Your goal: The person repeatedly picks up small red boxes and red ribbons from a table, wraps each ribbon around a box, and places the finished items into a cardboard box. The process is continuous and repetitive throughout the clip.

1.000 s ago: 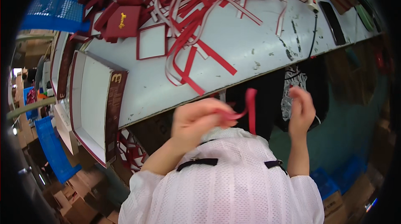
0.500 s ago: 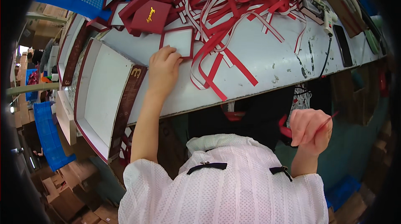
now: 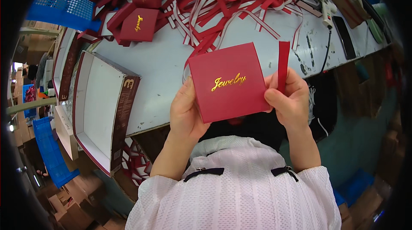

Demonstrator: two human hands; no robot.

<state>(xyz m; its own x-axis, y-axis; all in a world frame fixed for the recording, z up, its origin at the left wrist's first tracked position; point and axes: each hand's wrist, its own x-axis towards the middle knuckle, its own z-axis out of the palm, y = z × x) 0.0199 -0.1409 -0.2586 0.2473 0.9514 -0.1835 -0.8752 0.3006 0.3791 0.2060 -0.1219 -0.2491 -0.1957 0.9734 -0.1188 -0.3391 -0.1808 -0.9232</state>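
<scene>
A square dark-red gift box piece [image 3: 234, 99] with gold script on its face is held up in front of me, over the table's near edge. My left hand [image 3: 184, 112] grips its left side, the thumb along the edge and the other fingers hidden behind it. At the right side, my right hand [image 3: 292, 101] pinches a short red ribbon [image 3: 283, 60] that sticks up past the fingers. The same hand's thumb and fingertips meet the box's right edge. Whether the ribbon is fixed to the box cannot be seen.
A heap of red and white ribbons [image 3: 257, 5] covers the table's far middle. More red boxes [image 3: 139, 24] are piled at the far left beside a blue perforated crate [image 3: 64, 0]. A large open carton [image 3: 101, 105] stands at the left; a phone [image 3: 344, 37] lies at the right.
My left hand has lifted the red box piece off the table and brought it towards me. My right hand has moved left and up with its ribbon to the box's right edge.
</scene>
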